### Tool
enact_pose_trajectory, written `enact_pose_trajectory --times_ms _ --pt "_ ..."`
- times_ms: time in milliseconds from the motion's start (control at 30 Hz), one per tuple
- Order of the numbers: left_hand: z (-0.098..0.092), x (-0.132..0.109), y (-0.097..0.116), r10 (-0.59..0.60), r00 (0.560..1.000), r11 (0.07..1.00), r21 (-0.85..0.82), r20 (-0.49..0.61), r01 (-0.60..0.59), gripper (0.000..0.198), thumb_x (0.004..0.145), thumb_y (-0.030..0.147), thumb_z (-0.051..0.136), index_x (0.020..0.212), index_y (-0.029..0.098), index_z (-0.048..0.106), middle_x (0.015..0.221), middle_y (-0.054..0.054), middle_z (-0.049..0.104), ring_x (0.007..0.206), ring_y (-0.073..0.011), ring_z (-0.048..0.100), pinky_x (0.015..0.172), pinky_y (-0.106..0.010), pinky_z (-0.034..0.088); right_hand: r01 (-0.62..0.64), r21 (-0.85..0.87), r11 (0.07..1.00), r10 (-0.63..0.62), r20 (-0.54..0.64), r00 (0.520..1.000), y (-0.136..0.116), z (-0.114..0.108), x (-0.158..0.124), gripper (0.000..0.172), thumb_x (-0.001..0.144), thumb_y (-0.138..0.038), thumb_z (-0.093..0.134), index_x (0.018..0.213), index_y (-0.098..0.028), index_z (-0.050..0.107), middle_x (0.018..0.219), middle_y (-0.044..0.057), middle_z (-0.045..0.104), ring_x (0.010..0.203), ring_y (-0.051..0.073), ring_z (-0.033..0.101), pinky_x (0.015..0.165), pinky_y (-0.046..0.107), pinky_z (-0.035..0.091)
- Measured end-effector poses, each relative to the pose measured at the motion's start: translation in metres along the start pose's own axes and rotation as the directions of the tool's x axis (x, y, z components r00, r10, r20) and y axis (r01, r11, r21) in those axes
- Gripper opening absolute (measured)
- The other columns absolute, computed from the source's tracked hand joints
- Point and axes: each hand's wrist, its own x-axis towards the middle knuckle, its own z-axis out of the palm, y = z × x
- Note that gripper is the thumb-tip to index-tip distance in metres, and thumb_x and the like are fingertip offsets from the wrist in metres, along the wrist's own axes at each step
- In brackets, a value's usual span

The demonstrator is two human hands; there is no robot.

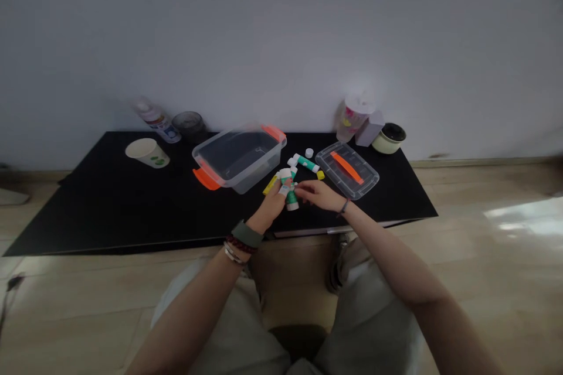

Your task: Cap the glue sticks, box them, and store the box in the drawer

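Note:
My left hand (276, 201) is closed around a green-and-white glue stick (292, 199), held tilted above the table's front part. From the right, my right hand (320, 194) reaches in, its fingers pinched against the side of that glue stick; exactly what the fingertips grip is hard to see. Just behind my hands lie another green glue stick (307, 163), a yellow stick (270, 186) partly covered by my left hand, a white cap (309, 153) and a yellow cap (321, 175).
A clear box (246, 179) with orange latches stands left of my hands. Its clear lid (369, 179) with an orange handle (346, 167) lies at right. Along the back are a paper cup (147, 152), spray can (157, 120), dark jar (190, 126), lidded tumbler (349, 123) and pale pot (387, 143).

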Motion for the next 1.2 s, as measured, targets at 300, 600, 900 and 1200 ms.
enact_pose_trajectory --times_ms 300,600,900,1200 --pt "-0.014 0.002 0.007 0.002 0.999 1.0 0.029 -0.05 0.0 0.037 0.085 0.052 0.065 0.097 0.017 0.056 0.078 -0.003 0.068 0.075 -0.0197 0.069 0.075 -0.034 0.053 -0.125 -0.586 0.801 0.052 -0.14 0.989 0.021 -0.002 0.023 0.037 0.098 -0.029 0.053 0.134 -0.021 0.056 0.114 0.009 0.063 0.099 0.018 0.061 0.084 0.027 0.044" --pt "-0.018 0.001 -0.001 0.029 0.999 0.994 0.108 0.014 -0.03 0.041 0.083 0.056 0.064 0.095 0.018 0.056 0.072 0.001 0.064 0.069 -0.016 0.067 0.072 -0.03 0.053 -0.264 -0.725 0.637 0.228 -0.149 0.962 0.019 0.016 0.025 0.028 0.086 -0.017 0.061 0.114 -0.016 0.058 0.117 0.013 0.061 0.101 0.023 0.062 0.085 0.032 0.047" --pt "-0.02 -0.001 0.0 0.134 0.986 0.966 0.21 0.098 -0.152 0.04 0.084 0.056 0.06 0.098 0.018 0.056 0.075 0.0 0.062 0.07 -0.0165 0.066 0.07 -0.031 0.054 -0.026 0.212 0.977 0.081 -0.255 0.964 0.011 -0.024 0.013 0.045 0.073 -0.027 0.074 0.109 -0.023 0.047 0.089 -0.001 0.068 0.081 0.016 0.066 0.081 0.034 0.053" --pt "-0.016 -0.003 -0.003 0.143 0.971 0.924 0.326 0.189 -0.199 0.044 0.084 0.049 0.061 0.113 0.017 0.058 0.095 -0.007 0.067 0.069 -0.0179 0.066 0.068 -0.033 0.055 0.028 0.288 0.957 0.009 -0.127 0.992 -0.002 -0.035 -0.004 0.031 0.08 -0.041 0.073 0.102 -0.019 0.066 0.096 0.004 0.071 0.086 0.017 0.066 0.083 0.034 0.054"
